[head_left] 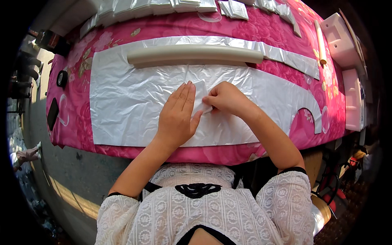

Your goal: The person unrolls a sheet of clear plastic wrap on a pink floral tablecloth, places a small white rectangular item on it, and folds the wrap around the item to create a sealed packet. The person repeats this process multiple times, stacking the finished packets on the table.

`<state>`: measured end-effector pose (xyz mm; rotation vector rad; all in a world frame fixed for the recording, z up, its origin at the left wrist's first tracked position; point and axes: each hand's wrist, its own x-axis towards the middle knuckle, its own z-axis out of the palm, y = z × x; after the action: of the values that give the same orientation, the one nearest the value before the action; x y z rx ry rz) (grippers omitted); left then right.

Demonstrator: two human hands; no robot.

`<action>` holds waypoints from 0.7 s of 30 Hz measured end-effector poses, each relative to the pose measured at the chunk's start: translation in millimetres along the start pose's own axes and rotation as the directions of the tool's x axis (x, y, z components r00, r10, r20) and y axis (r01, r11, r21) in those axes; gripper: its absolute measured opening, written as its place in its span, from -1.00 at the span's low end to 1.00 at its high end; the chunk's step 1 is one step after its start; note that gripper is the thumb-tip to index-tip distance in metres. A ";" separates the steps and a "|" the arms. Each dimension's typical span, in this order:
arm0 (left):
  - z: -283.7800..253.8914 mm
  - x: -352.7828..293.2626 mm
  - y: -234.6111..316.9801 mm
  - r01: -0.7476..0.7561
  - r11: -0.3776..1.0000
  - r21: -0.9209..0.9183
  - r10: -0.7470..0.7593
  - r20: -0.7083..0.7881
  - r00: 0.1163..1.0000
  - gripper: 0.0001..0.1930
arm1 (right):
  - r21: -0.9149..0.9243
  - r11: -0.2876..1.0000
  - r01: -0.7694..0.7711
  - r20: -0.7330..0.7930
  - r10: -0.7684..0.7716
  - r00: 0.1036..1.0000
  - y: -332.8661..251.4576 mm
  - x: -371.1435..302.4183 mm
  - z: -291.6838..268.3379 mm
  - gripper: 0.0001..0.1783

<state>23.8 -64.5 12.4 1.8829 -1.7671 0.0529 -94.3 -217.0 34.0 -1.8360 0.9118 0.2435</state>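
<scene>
Left hand [176, 116]: flat, fingers together, pressing the small folded white plastic piece [201, 94].
Right hand [226, 98]: curled, fingertips pinching the piece's right edge.
Folded piece: between both hands, partly under the left fingers, on the large crinkled white plastic sheet [126, 110].
Beyond: long beige tube [192, 55] on the pink floral tablecloth [77, 122].

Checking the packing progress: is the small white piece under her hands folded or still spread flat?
Folded: the small white piece shows layered edges, left hand pressing it, right hand pinching it.
</scene>
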 end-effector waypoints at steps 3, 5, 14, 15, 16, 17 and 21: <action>23.3 5.7 12.9 0.092 0.995 0.050 -0.100 0.191 0.977 -0.06 | -0.050 0.998 0.030 -0.012 -0.030 0.999 0.1 -0.5 0.3 -0.70; 31.3 6.4 14.2 0.142 0.986 0.084 -0.157 0.213 0.964 -0.02 | -0.030 0.999 0.024 -0.019 -0.025 1.000 -0.1 -1.3 1.3 -0.71; 38.6 6.1 17.2 0.200 0.972 0.124 -0.228 0.283 0.932 0.16 | -0.504 0.863 0.005 -0.243 -0.148 0.959 -4.1 -32.2 9.9 -0.69; 37.5 6.0 17.4 0.202 0.973 0.112 -0.225 0.270 0.936 0.17 | -0.547 0.836 -0.040 -0.243 -0.113 0.963 -4.3 -37.0 6.4 -0.66; 35.4 6.2 16.6 0.180 0.980 0.087 -0.196 0.250 0.948 0.15 | -0.590 0.803 -0.080 -0.247 -0.085 0.965 -5.0 -40.0 2.4 -0.63; 31.8 4.0 15.2 0.159 0.985 0.064 -0.169 0.228 0.959 0.13 | -0.625 0.781 -0.012 -0.248 -0.183 0.951 -5.3 -42.0 1.2 -0.61; -7.2 -21.8 13.4 0.294 0.751 -0.592 -0.212 0.205 0.955 -0.10 | -0.760 0.574 0.306 -0.206 -0.659 0.724 -0.6 -31.0 13.3 -0.47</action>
<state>10.8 -41.5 14.9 1.6204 -1.3435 -0.6862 -112.3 -190.7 45.3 -2.8751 0.5773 -0.3092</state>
